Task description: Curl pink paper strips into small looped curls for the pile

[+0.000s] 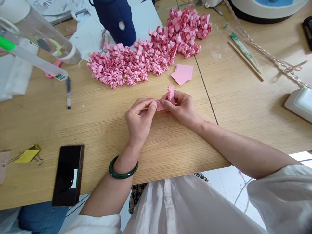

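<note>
Between my two hands, just above the tabletop, is a small pink paper piece (171,95) with a curled, fringed edge. My left hand (140,115) pinches its left end between thumb and fingertips; a dark green bangle (123,177) circles that wrist. With thumb and fingers closed, my right hand (182,107) grips the piece from the other side, and part of it is hidden behind the fingers. Just beyond lie flat pink paper pieces (182,74), overlapping. Farther back stretches a long heap of curled pink paper strips (146,55).
A dark blue bottle (114,21) and a clear bottle (48,32) stand behind the heap. A black phone (64,175) lies near the front edge, with a binder clip (31,154) beside it. Wooden chopsticks (246,60) and a braided cord (265,52) lie at right.
</note>
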The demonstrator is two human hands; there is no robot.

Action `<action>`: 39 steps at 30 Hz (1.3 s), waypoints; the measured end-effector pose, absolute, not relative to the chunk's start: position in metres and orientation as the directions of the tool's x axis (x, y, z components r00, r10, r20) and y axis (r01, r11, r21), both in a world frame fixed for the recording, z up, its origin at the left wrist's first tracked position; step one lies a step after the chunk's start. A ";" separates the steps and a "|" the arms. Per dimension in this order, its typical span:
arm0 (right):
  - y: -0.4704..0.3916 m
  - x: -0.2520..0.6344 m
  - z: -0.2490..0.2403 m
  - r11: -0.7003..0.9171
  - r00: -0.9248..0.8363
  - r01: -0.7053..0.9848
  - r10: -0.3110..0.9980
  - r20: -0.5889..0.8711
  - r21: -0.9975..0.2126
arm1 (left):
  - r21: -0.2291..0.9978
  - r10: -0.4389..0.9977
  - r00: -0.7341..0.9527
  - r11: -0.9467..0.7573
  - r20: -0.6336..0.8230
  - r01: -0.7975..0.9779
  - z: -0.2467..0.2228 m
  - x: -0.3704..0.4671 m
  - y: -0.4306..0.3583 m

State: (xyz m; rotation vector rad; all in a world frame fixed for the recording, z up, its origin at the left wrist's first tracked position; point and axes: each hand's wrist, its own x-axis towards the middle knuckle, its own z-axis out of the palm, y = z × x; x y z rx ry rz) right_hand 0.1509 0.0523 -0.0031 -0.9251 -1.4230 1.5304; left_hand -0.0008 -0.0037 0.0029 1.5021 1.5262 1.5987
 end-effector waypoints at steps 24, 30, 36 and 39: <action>0.051 0.150 -0.001 -0.031 -0.381 -0.042 0.925 -0.012 -0.999 | 0.870 0.883 -0.264 -0.257 0.389 0.421 0.007 -0.001 -0.005; 0.052 0.150 -0.001 -0.053 -0.376 -0.051 0.926 -0.030 -0.997 | 0.886 0.890 -0.283 -0.228 0.357 0.403 0.005 -0.001 -0.004; 0.051 0.150 -0.001 -0.066 -0.380 -0.052 0.924 -0.041 -0.996 | 0.862 0.878 -0.264 -0.261 0.399 0.434 0.006 -0.001 -0.004; 0.052 0.150 -0.001 -0.058 -0.379 -0.052 0.925 -0.034 -0.997 | 0.860 0.881 -0.257 -0.259 0.397 0.439 0.006 -0.002 -0.004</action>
